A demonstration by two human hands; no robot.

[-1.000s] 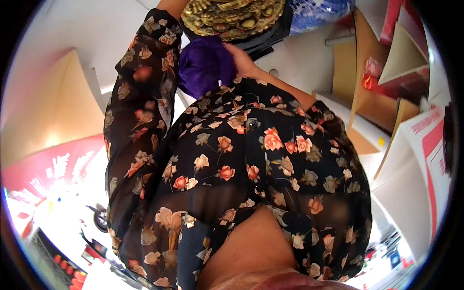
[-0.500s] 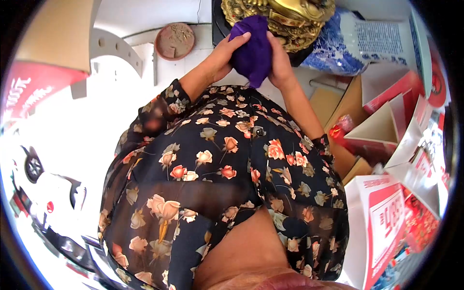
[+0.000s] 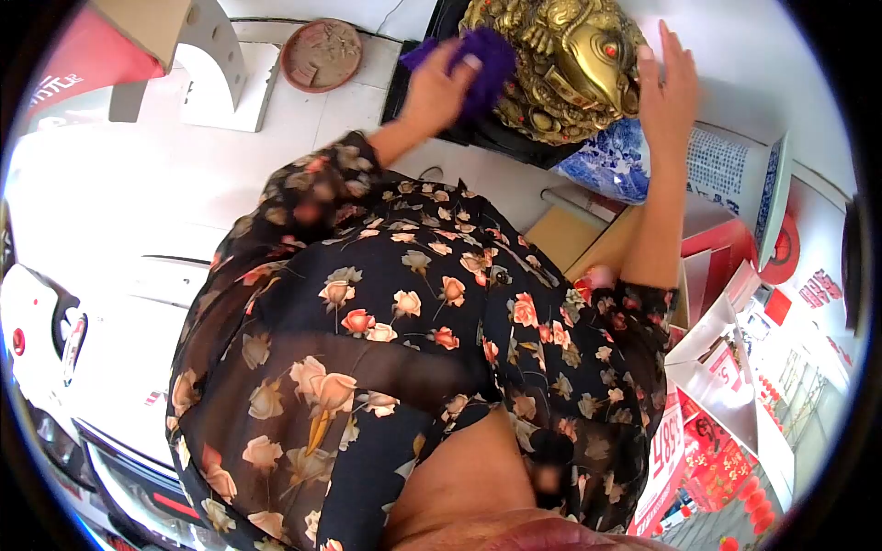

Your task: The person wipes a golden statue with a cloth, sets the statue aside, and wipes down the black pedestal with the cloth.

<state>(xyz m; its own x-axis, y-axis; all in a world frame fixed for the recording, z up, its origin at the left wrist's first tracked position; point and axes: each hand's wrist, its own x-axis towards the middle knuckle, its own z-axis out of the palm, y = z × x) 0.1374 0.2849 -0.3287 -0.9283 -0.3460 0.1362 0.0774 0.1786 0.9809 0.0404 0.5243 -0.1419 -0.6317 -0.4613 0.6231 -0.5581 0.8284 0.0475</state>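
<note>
A gold toad figure (image 3: 588, 69) with red eyes rests on a black base (image 3: 535, 152) at the top. My left hand (image 3: 669, 87) is at the figure's right side, fingers stretched out, holding nothing. In my right hand (image 3: 438, 90) is a bunched purple cloth (image 3: 488, 73), at the left side of the figure, over the base's left edge. Whether the cloth touches the gold surface is hard to tell.
A round reddish dish (image 3: 322, 55) lies at the upper left. A blue-and-white patterned object (image 3: 611, 161) sits below the figure. Red and white cartons (image 3: 712, 367) stand at the right, a white perforated stand (image 3: 220, 55) at the upper left.
Both hands held the purple cloth half a second ago; now my left hand has let go and moved right to the figure's far side. My right hand keeps the cloth. The view has shifted.
</note>
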